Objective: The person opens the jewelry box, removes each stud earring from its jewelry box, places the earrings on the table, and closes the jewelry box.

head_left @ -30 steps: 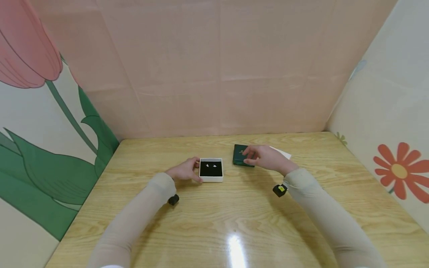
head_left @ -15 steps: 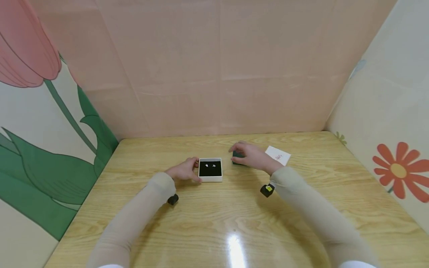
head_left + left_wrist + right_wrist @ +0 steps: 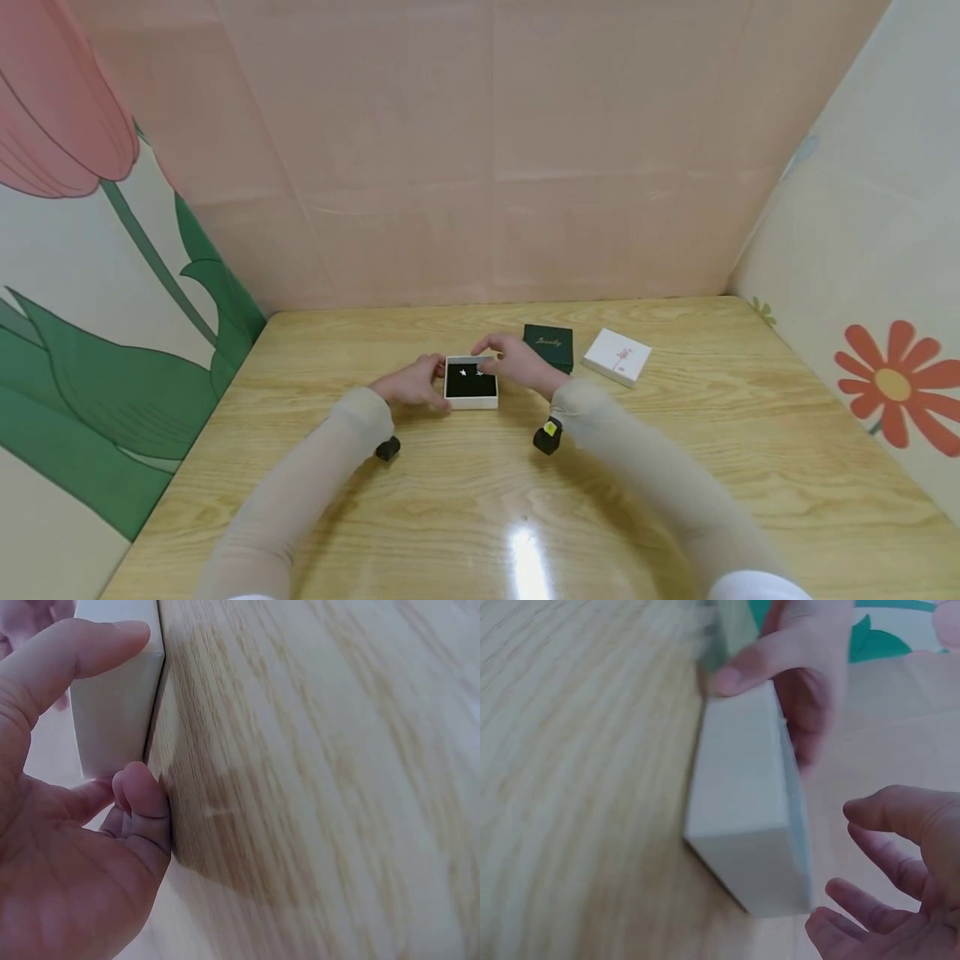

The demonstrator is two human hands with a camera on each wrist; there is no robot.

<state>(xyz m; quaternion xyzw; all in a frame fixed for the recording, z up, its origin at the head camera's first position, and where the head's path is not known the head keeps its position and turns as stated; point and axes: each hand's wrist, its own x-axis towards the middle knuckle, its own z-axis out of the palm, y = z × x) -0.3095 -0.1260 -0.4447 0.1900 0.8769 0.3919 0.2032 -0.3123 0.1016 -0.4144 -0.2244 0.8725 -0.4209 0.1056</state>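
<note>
A white jewelry box (image 3: 472, 403) stands open on the table, its black insert (image 3: 470, 388) bearing two small star-shaped earrings (image 3: 462, 372). My left hand (image 3: 411, 385) grips the box's left side, thumb at the near corner and fingers by the far one; in the left wrist view the thumb (image 3: 112, 646) presses on the white wall (image 3: 116, 727). Over the box's right rim reaches my right hand (image 3: 519, 367), its thumb and forefinger apart above the right-hand earring. In the right wrist view its fingers (image 3: 889, 814) are spread beside the box (image 3: 739, 765), holding nothing.
A dark green jewelry box (image 3: 555, 343) with gold lettering lies just behind the right wrist. To its right is a white lid (image 3: 618, 357) printed with a pink flower. The wooden table (image 3: 450, 492) meets a pink backdrop (image 3: 420, 208) at its far edge.
My right hand has moved left from over the dark green box to above the white jewelry box, uncovering the green box and the white lid. My left hand has stayed in place on the box.
</note>
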